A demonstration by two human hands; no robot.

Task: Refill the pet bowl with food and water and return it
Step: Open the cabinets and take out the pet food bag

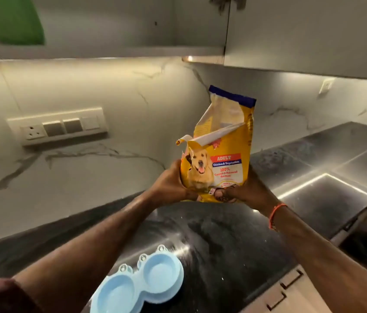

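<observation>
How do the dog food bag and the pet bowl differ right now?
The dog food bag is yellow, upright and held in the air by the left hand and right hand; the pet bowl is light blue, flat on the dark counter, untouched. The bag's top is torn open; both bowl wells look empty.

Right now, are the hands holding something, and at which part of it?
Yes. Both hold the yellow dog food bag near its bottom: the left hand at its left lower side, the right hand at its lower right corner.
</observation>
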